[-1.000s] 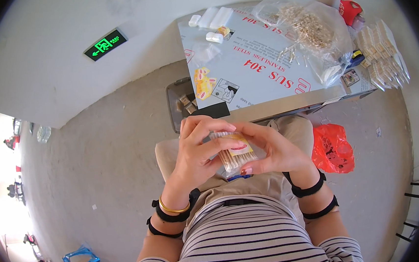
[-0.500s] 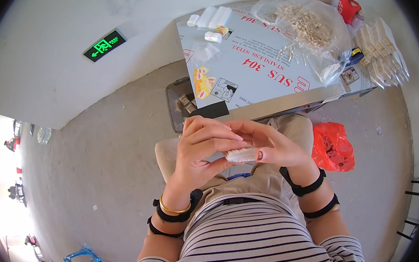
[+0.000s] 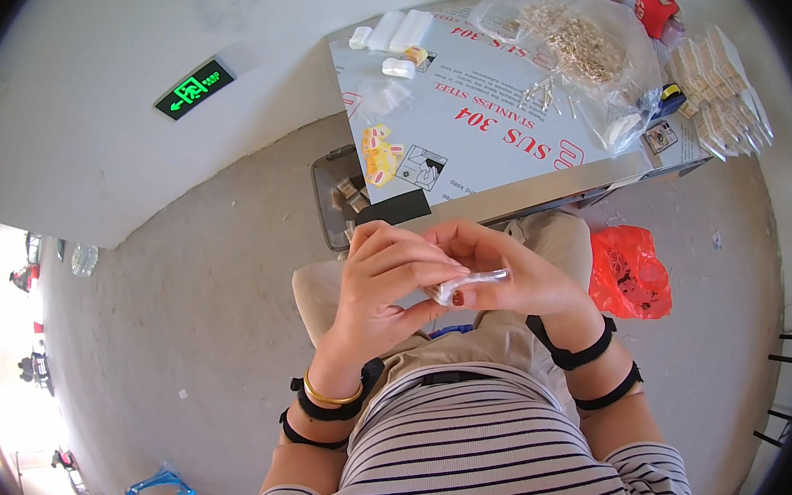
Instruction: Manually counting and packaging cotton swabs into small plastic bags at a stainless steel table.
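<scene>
— The fingers of the left hand [image 3: 385, 281] are bent, closing with the thumb on one end of a small, clear plastic packet [image 3: 484, 278]. Those of the right hand [image 3: 524, 279] grip its other end, thumb along the near side.

— Where is that exactly?

— Mid-frame, held up between the hands, over the lap.

— Is it finished?

— I can't tell. It is turned nearly edge-on, so neither its contents nor any closure shows.

— What looks done already?

— At the upper right edge, a pile of clear packets of slim cotton swabs [image 3: 723, 91], filled by the look of them. Small pale packs also lie in the grey plastic bin [image 3: 320, 202], left of centre.

— And left over?

— Plenty, I'd judge: a big transparent bag of loose wooden-stemmed swabs [image 3: 575, 43] at upper right, and yellow printed paper labels [image 3: 379, 156] on the metal table's near left corner, apparently unused.
</scene>
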Motion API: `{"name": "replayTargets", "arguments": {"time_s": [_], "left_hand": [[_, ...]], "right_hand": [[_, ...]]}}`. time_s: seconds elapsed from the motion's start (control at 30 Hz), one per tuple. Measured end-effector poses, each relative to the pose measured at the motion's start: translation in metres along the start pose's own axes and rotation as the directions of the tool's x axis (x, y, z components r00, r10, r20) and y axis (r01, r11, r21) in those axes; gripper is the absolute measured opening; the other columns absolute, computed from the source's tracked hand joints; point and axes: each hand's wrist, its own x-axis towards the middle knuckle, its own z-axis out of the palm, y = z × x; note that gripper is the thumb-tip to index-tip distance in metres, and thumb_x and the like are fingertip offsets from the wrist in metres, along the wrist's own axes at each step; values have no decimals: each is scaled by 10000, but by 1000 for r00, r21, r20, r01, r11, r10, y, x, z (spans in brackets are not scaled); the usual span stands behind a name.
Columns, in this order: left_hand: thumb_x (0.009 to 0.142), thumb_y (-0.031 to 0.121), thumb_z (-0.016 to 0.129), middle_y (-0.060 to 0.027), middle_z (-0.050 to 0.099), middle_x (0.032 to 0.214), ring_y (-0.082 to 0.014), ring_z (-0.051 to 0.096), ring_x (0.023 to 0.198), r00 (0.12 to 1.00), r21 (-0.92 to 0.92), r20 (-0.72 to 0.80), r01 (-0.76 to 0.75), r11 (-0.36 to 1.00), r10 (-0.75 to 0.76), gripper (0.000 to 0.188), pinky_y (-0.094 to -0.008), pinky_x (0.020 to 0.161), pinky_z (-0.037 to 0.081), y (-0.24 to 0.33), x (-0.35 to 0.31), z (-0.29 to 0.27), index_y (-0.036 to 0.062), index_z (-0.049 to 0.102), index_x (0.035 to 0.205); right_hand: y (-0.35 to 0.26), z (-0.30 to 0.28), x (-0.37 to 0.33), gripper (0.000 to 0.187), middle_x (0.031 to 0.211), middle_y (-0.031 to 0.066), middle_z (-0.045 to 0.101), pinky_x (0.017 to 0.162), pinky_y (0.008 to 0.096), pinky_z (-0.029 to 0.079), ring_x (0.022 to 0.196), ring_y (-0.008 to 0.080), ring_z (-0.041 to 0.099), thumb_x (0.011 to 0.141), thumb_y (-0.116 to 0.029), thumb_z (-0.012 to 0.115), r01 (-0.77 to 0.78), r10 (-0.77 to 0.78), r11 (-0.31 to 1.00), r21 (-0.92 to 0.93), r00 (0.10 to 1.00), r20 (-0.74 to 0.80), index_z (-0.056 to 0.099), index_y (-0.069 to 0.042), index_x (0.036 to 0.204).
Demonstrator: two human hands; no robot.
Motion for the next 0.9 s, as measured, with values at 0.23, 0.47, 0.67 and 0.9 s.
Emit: {"name": "replayTargets", "arguments": {"time_s": [0.23,0.47,0.67,0.9], "left_hand": [[662,123,880,-29,665,1148,-227,614,1036,962,-173,-72,249,953,-264,348,-365,943,449,0,-2,8,92,716,968],[714,97,867,-50,673,1066,-198,637,978,869,-589,-44,375,716,-492,300,-331,918,466,1,-2,9,80,708,967],[624,61,846,18,682,871,-191,624,821,970,119,-149,212,970,-194,332,-325,779,456,0,0,14,128,695,912],[606,74,823,45,623,846,-189,564,776,978,316,-161,177,932,-131,318,-339,773,441,-7,-5,21,152,682,879]], "right_hand": [[14,-4,4,703,1310,102,570,1061,327,421,1249,177,544,897,-448,687,29,-41,935,354,999,25,445,-1,1382],[52,-33,12,481,1294,78,575,1050,333,433,1206,159,556,935,-266,702,83,-80,964,254,997,-22,511,-26,1306],[50,-34,10,452,1265,50,576,989,284,443,1154,104,547,925,-151,707,44,-40,988,148,999,-27,517,-46,1321],[33,-17,12,913,1325,68,531,1024,311,433,1204,150,530,793,-236,825,75,-66,970,232,997,-46,288,-60,1511]]}}
